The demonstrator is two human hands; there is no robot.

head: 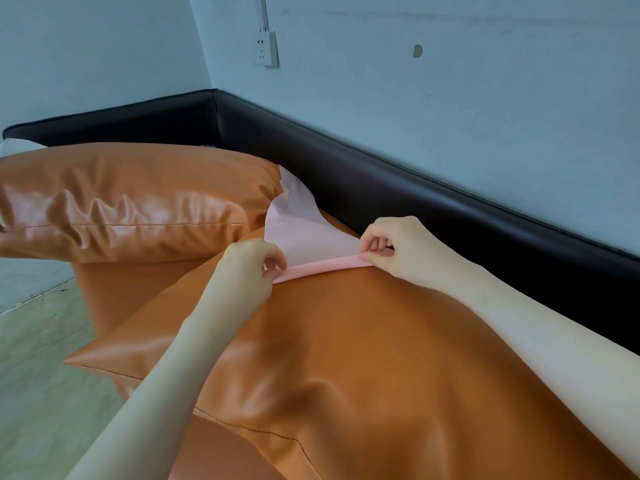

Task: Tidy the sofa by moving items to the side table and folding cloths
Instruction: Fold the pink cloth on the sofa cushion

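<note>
- Head view looks down along the pale blue-grey wall, which fills the top of the frame and meets a second wall in a corner at upper left.
- Below it runs the sofa: a dark brown padded backrest follows both walls around the corner, with orange leather-look cushions in front of it.
- Largest of these is the near cushion, smooth and glossy, reaching from the middle of the frame to the bottom edge, its stitched seam showing at lower left.
- A second orange cushion, wrinkled along its front seam, lies at the far left end, slightly higher than the near one.
- Pale greenish floor shows down the left side, beside the sofa's edge.
- Both bare forearms reach in from the bottom and right, crossing above the near cushion.
- A pink cloth lies at the far end of the near cushion, between the two cushions and the backrest; its far part runs back behind the wrinkled cushion, and its near edge is turned into a narrow rolled band stretched between the hands.
- The right hand has its fingers curled, pinching the right end of that pink band between thumb and fingertips.
- The left hand likewise curls its fingers and pinches the left end of the band.
- A white wall socket sits on the wall near the corner, with a white conduit rising from it.
- A small mark shows on the wall to the socket's right.
</note>
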